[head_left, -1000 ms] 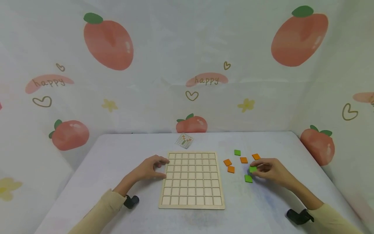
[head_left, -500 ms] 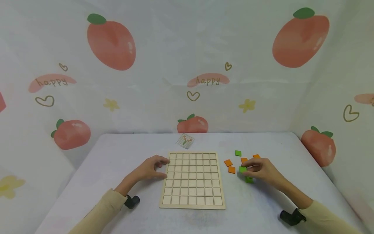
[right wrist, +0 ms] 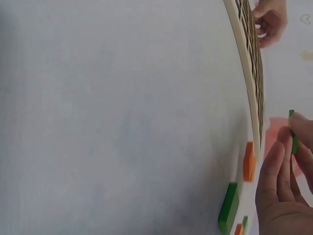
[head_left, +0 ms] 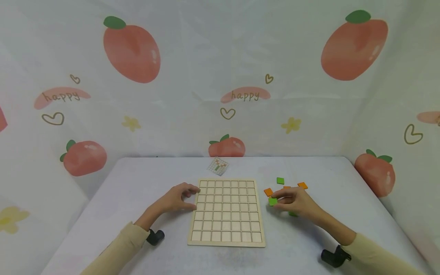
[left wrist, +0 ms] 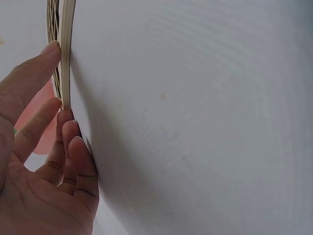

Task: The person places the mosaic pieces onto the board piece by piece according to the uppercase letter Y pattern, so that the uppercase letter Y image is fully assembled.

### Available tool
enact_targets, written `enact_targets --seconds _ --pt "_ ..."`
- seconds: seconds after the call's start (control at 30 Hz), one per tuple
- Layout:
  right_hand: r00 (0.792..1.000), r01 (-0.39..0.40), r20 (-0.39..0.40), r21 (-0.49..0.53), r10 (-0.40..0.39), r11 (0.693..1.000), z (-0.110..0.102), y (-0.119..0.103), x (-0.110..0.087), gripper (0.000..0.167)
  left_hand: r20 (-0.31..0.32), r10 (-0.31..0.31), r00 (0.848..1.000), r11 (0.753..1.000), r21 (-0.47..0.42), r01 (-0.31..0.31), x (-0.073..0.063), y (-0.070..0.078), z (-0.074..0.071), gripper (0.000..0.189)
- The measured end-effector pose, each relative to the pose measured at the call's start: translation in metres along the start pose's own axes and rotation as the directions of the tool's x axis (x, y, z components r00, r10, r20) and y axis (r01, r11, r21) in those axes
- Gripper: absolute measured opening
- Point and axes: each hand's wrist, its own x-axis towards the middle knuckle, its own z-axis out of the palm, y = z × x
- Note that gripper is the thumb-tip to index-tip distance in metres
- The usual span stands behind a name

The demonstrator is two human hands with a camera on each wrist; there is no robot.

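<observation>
A pale wooden grid board (head_left: 227,206) lies flat on the table with bare square cells. My left hand (head_left: 177,198) is at its left side, thumb and fingertips spread along the edge; in the left wrist view the thumb and index tips touch the board's rim (left wrist: 67,58). Beside the board's right edge, my right hand (head_left: 298,202) pinches a green square tile (head_left: 272,201) between thumb and fingers. The right wrist view shows that tile (right wrist: 294,142) edge-on, raised above the table. Under the right hand, another green tile (head_left: 293,214) is partly hidden.
Loose orange tiles (head_left: 268,192) lie right of the board, one mostly covered by the right hand. Farther back are another orange tile (head_left: 302,185) and a green tile (head_left: 280,180). A small printed grid card (head_left: 218,166) lies behind the board on the white table (head_left: 144,172).
My right hand has moved left with the green tile, from the far side of the loose tiles to near the board's right edge. My left hand has stayed at the board.
</observation>
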Motion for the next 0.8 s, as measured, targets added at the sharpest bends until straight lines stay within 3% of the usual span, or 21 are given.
enact_targets --seconds 0.13,0.5,0.8 --pt "0.999 0.033 0.033 0.023 -0.033 0.999 0.009 0.000 0.006 0.031 0.000 0.012 1.000 1.000 -0.002 -0.012 0.000 0.000 0.000 0.054" --pt "0.996 0.017 0.084 0.097 -0.025 0.995 0.043 -0.006 0.014 0.032 0.005 0.019 1.000 1.000 -0.001 -0.019 0.001 -0.003 0.001 0.056" --pt "0.991 0.088 0.087 0.138 -0.101 0.987 0.069 -0.008 0.020 0.030 0.005 0.024 1.000 1.000 -0.002 -0.024 0.001 -0.003 0.001 0.055"
